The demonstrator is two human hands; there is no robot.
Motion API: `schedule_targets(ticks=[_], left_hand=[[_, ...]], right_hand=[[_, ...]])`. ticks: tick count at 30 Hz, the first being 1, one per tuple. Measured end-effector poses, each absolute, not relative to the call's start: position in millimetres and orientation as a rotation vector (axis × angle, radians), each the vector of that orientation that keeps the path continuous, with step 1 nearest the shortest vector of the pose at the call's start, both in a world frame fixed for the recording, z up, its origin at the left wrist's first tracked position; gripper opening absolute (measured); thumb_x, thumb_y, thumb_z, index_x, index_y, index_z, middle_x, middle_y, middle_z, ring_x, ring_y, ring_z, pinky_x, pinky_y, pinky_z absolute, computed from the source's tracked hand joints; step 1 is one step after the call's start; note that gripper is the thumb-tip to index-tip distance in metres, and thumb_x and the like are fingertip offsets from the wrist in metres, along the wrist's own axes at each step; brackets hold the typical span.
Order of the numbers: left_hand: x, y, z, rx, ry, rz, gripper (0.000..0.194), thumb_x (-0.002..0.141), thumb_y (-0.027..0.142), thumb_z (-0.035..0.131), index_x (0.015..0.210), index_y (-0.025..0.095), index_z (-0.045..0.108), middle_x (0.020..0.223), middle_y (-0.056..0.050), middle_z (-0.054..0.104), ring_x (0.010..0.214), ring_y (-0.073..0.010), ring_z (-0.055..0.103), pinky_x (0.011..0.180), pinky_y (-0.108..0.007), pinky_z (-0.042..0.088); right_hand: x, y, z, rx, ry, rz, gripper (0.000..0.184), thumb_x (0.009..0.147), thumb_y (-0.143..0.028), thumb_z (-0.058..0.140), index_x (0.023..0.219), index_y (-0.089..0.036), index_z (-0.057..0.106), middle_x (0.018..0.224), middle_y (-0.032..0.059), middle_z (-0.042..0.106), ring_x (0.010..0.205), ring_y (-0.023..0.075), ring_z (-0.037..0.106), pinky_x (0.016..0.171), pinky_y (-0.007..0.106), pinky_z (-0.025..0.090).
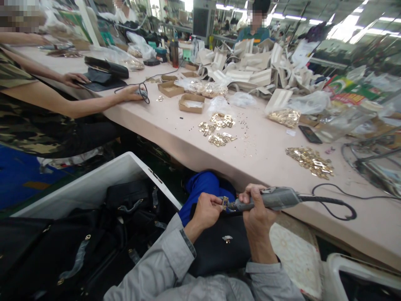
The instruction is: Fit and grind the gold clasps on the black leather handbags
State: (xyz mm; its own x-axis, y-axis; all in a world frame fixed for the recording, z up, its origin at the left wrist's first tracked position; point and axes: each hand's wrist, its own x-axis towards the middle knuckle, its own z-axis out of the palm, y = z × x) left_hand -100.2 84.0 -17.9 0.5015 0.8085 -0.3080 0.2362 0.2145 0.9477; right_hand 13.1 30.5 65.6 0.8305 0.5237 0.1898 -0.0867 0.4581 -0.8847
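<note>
My right hand (pixel 257 213) is wrapped round a grey electric screwdriver (pixel 278 198), held level with its tip pointing left. Between the thumb and fingers of my left hand (pixel 205 212) is a small gold metal fitting (pixel 225 203). The screwdriver's tip meets the fitting or sits just beside it; which of the two I cannot tell. Below both hands, a black bag (pixel 216 246) lies across my lap. A small gold clasp (pixel 227 239) with a bit of clear film shows on its face.
Left of me stands a white bin (pixel 125 161) full of black bags. On the table (pixel 257 167) lie gold fitting piles (pixel 310 162), cardboard boxes (pixel 191 103), a phone (pixel 310 134) and the screwdriver's cable (pixel 332 201). A co-worker's arm (pixel 94 104) reaches in at left; pale straps (pixel 247 67) are heaped behind.
</note>
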Motion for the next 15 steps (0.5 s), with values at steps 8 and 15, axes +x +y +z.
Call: schedule_targets(ticks=[8,15], left_hand=[[-99.0,83.3,-15.2,1.275,1.001,0.521,0.017,0.067,0.008,0.068,0.077,0.009,0.081,0.068,-0.006,0.076,0.059,-0.0148,0.062,0.054,-0.024,0.041],[-101.3,83.9,3.9,1.26,0.993,0.526,0.016,0.065,0.004,0.061,0.054,0.011,0.071,0.044,0.005,0.051,0.045,-0.0063,0.036,0.047,-0.022,0.025]], right_hand=[[4.2,28.8,62.6,-1.094,-0.73,0.375,0.021,0.088,-0.021,0.074,0.074,-0.017,0.06,0.071,-0.0023,0.057,0.05,0.0085,0.052,0.052,0.027,0.046],[2.1,29.0,70.5,-1.153,-1.021,0.554,0.021,0.082,-0.023,0.081,0.073,-0.017,0.063,0.069,0.0004,0.061,0.066,0.014,0.06,0.063,0.028,0.049]])
